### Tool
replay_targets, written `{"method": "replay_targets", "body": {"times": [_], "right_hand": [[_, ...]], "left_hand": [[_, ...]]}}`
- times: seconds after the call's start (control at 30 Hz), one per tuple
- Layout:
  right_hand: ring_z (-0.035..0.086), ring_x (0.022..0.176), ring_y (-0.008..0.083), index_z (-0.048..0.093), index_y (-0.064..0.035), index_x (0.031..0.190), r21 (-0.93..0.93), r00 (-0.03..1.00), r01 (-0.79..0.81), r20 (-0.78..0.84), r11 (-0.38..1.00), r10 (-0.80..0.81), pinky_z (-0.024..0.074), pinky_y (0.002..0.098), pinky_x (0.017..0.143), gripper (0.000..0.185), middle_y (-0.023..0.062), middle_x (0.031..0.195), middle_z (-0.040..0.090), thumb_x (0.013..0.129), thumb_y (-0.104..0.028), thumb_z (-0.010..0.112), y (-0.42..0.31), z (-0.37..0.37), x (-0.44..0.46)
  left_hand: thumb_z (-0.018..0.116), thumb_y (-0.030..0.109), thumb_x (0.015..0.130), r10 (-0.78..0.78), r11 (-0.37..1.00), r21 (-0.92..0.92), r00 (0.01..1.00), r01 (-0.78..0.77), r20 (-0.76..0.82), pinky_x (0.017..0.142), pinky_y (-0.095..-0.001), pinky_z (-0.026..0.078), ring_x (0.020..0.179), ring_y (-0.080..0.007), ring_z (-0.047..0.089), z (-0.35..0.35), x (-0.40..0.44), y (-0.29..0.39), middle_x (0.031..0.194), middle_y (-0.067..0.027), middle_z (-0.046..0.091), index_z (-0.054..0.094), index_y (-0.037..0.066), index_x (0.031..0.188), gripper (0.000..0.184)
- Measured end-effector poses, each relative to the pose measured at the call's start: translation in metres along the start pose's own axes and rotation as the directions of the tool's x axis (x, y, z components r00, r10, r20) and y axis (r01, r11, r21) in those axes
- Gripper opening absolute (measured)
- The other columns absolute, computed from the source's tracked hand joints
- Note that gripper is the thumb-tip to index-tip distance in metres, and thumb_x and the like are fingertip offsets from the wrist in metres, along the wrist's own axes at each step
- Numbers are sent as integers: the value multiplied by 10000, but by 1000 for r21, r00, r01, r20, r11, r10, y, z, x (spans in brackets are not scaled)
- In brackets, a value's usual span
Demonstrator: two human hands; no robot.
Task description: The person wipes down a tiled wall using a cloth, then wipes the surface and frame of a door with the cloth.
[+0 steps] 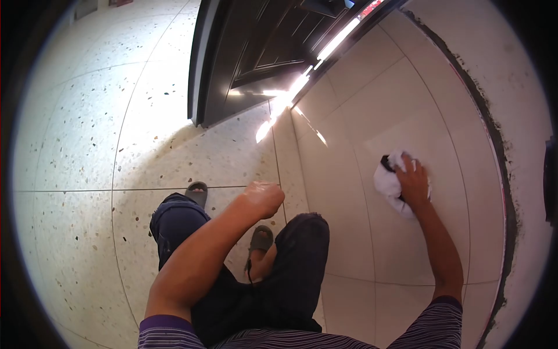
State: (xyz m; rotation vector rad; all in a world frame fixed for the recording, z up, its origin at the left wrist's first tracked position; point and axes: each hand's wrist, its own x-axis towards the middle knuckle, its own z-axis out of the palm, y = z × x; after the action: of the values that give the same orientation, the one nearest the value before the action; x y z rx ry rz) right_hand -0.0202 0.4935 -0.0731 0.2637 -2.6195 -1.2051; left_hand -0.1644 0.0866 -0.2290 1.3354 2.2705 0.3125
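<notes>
My right hand (414, 181) presses a crumpled white cloth (388, 181) with dark patches flat against the beige tiled wall (337, 232). Its fingers are bent over the cloth, and part of the cloth is covered by the hand. My left hand (264, 198) is closed in a fist above my knees, close to the foot of the wall. Nothing shows in that fist, though its fingertips are turned away from view. Pale marks lie on the back of the left hand.
A dark panelled door (261, 52) stands ajar ahead, with bright light through its gap. Speckled floor tiles (75, 145) spread to the left. A rough cement strip (487, 99) edges the wall tiles. My sandalled feet and bent knees are below.
</notes>
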Motion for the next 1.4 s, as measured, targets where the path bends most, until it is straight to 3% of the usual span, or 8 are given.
{"method": "replay_targets", "body": {"times": [0.1,0.27,0.4,0.6,0.83,1.0,1.23,1.4], "right_hand": [[574,1183,398,701,-150,1196,-185,984,-145,-133,972,121,495,477,928,346,102,1448,526,872,-84,598,72,-38,37],[580,1141,374,671,-129,1254,-179,914,-369,-245,912,322,498,470,934,476,97,1430,521,805,22,623,113,-101,46],[584,1145,380,720,-99,1171,-120,954,-242,-211,963,214,493,455,958,363,124,1386,560,840,-7,605,55,-87,-13],[580,1144,406,746,-101,1089,101,997,1,76,995,-9,489,505,941,264,170,1368,573,842,-113,655,-46,-78,-141],[528,1262,419,681,-105,1276,-145,943,-332,-55,932,328,444,510,1054,398,156,1481,506,885,-70,617,47,-133,-143],[556,1227,385,651,-119,1314,-184,899,-427,-193,885,393,478,487,1003,493,115,1473,509,834,-10,646,65,-132,-96],[593,1148,395,735,-112,1124,9,971,-219,-100,976,218,506,474,948,277,131,1361,581,861,-73,658,-41,-62,-119],[595,1134,395,744,-120,1055,138,990,-121,95,983,109,503,506,930,234,128,1334,582,826,-137,700,-86,-82,-188]], "left_hand": [[724,234,854,-21,1000,-4,1000,21,20,847,-455,559,1014,-346,703,-3,-5,-1,999,-178,734,737,42,981,230],[704,265,861,16,1000,14,1000,-16,6,848,-462,556,1004,-354,701,-6,1,2,987,-185,729,738,45,972,249],[710,265,853,31,1000,1,999,-31,-29,850,-468,553,1002,-368,696,-4,2,4,980,-194,725,733,32,958,257],[723,246,842,27,1000,12,1000,-27,8,826,-459,561,986,-358,704,2,-15,5,965,-195,730,735,25,949,246],[705,203,829,13,999,31,1000,-14,24,824,-460,564,984,-358,708,4,-12,8,962,-197,731,735,20,946,219],[691,186,830,1,1000,-25,1000,0,26,848,-464,562,1012,-364,701,2,-2,11,979,-210,725,729,9,965,226],[717,282,848,26,1000,1,999,-26,28,889,-458,545,1055,-371,682,4,0,4,1038,-207,717,719,23,1008,304],[706,289,869,61,998,21,997,-61,-37,877,-473,535,1026,-382,672,7,-9,-5,1007,-197,709,674,20,990,298]]}}
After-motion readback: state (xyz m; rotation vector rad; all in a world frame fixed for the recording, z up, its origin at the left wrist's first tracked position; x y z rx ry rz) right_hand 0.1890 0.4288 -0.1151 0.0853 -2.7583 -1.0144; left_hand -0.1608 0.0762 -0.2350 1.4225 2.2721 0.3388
